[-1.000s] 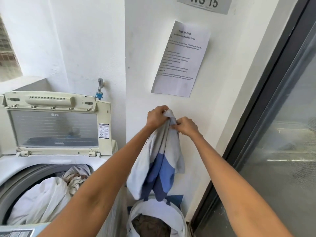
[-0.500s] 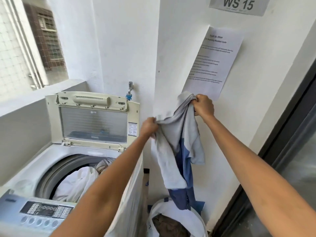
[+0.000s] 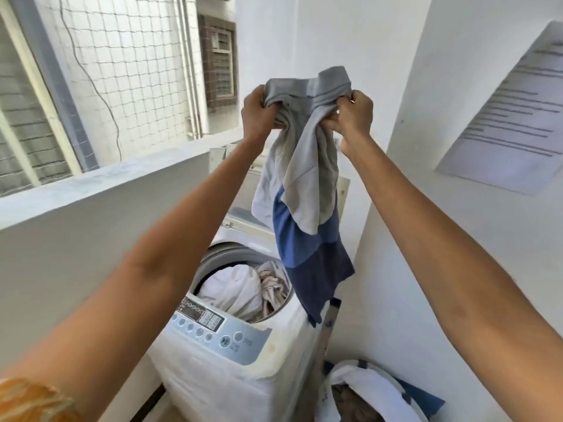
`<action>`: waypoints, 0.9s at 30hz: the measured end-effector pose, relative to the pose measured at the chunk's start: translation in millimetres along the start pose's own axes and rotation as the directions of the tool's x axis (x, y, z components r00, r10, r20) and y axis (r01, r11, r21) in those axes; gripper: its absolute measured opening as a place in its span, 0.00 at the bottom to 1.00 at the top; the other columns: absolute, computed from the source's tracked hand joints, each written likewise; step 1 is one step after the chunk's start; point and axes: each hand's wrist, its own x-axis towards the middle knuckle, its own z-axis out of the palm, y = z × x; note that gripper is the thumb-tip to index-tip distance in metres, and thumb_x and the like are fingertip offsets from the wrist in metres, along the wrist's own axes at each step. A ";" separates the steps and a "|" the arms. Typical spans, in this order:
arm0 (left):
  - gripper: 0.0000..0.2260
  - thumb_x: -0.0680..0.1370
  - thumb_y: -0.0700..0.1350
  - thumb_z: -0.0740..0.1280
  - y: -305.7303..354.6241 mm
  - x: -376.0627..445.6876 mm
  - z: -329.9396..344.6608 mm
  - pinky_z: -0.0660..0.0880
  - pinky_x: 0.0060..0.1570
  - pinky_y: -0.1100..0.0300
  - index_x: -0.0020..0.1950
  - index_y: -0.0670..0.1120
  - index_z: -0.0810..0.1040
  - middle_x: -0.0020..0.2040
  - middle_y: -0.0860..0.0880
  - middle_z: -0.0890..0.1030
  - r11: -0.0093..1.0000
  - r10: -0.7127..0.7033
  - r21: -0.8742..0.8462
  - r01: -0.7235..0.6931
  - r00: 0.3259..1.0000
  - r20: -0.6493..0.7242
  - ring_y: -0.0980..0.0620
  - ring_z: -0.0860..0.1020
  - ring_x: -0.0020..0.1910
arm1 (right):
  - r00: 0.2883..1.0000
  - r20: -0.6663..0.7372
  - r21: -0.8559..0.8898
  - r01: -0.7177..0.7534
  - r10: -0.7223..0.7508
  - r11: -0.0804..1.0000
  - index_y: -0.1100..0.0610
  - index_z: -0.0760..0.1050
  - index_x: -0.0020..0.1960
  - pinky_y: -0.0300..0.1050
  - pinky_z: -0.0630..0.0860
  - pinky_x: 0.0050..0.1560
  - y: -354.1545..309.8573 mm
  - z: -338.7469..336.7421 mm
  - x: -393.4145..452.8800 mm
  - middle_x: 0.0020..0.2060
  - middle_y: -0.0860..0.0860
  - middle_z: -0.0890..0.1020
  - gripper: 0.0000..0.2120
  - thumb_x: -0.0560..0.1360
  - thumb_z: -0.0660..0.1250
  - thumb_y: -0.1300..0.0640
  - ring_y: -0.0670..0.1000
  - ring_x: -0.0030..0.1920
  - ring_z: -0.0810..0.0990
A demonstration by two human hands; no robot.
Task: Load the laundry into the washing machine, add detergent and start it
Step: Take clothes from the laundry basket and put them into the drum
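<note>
A grey, white and blue garment (image 3: 304, 208) hangs in the air above the open top-loading washing machine (image 3: 231, 370). My left hand (image 3: 259, 112) and my right hand (image 3: 353, 115) both grip its bunched grey top edge, side by side. The garment's dark blue hem dangles over the right rim of the drum. Inside the drum lie white laundry (image 3: 231, 290) and a patterned cloth (image 3: 274, 284). The raised lid is mostly hidden behind the garment.
The control panel (image 3: 213, 327) faces me at the machine's front. A white laundry basket (image 3: 362, 388) with clothes stands on the floor at the right. A low wall ledge (image 3: 100, 184) runs on the left; a paper sheet (image 3: 511, 117) hangs on the right wall.
Both hands have carried the garment from over the basket leftward and higher, above the washer drum. The hands came back close together on its top edge. The view swung left.
</note>
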 end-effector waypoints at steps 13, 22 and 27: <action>0.09 0.66 0.38 0.59 -70.3 121.7 -63.9 0.78 0.38 0.37 0.36 0.52 0.72 0.34 0.45 0.78 0.993 0.074 -0.063 -0.097 0.951 -0.301 0.40 0.79 0.38 | 0.986 -0.130 0.209 0.126 -0.101 0.970 0.57 0.71 0.38 0.61 0.81 0.44 55.8 149.8 46.5 0.39 0.60 0.78 0.07 0.71 0.58 0.66 0.67 0.45 0.81; 0.05 0.67 0.42 0.59 -198.5 81.6 -66.8 0.74 0.37 0.51 0.39 0.43 0.73 0.34 0.46 0.77 0.983 -0.140 0.125 0.131 0.987 0.074 0.49 0.76 0.37 | 0.962 -0.155 -0.268 0.177 -0.224 0.947 0.55 0.68 0.41 0.41 0.60 0.36 154.8 183.1 15.7 0.36 0.51 0.76 0.06 0.75 0.59 0.64 0.51 0.38 0.72; 0.14 0.70 0.44 0.64 -299.9 30.9 -94.7 0.79 0.48 0.45 0.50 0.37 0.76 0.44 0.39 0.81 0.844 -0.473 0.466 0.264 0.776 0.417 0.42 0.81 0.46 | 0.967 0.143 -0.617 0.253 -0.211 0.745 0.58 0.73 0.40 0.47 0.66 0.34 259.4 168.4 -18.1 0.33 0.57 0.79 0.06 0.75 0.63 0.58 0.59 0.35 0.77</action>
